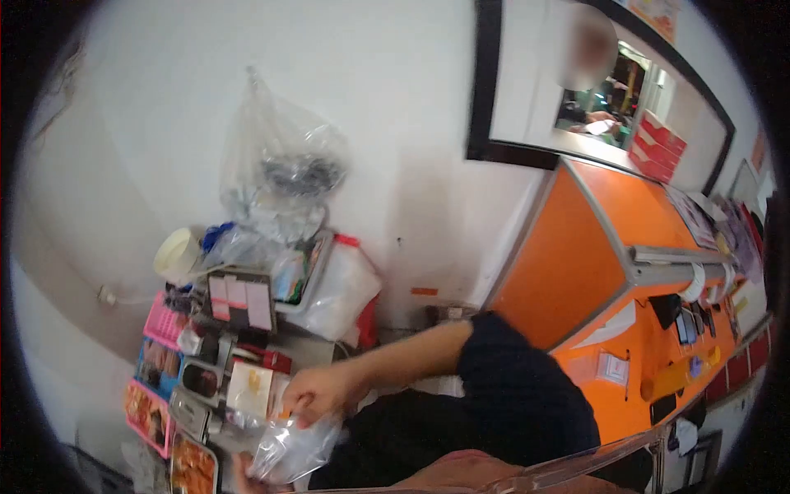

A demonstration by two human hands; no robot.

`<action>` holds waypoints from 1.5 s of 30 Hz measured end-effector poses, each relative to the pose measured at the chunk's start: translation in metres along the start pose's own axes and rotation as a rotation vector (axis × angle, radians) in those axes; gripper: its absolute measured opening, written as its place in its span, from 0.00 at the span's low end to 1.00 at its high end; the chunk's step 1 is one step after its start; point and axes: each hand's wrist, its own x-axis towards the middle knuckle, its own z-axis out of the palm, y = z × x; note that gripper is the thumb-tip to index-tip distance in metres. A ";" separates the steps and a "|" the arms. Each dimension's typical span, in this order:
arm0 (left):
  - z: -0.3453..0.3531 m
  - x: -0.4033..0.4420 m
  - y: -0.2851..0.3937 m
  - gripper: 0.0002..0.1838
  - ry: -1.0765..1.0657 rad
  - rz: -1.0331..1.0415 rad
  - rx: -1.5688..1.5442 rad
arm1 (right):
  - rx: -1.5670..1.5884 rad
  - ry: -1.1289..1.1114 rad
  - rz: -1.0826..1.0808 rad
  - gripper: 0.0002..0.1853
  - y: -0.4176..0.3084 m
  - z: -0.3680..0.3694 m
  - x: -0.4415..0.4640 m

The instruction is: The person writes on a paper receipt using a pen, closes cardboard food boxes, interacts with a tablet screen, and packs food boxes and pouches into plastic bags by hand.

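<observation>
My right hand (317,395) reaches in from a dark sleeve, fingers closed on the upper edge of a clear plastic bag (296,449). At the bottom edge, my left hand (245,473) is partly in view and blurred, against the bag's other side; its grip cannot be made out. Just beyond my right hand lies a white square item with a yellowish mark (249,389). A lidded metal container (190,413) and a tray of orange-coloured food (193,465) are left of the bag.
Pink baskets (149,417), a tablet-like screen (240,301) and a pale round container (177,255) crowd the worktop. Plastic bags (284,177) hang on the wall. An orange counter (568,247) stands at right, below an opening where another person's hand (603,118) shows.
</observation>
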 end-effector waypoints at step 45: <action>-0.164 -0.074 -0.080 0.11 0.861 1.035 0.515 | 0.535 -0.127 0.185 0.09 0.114 0.062 0.138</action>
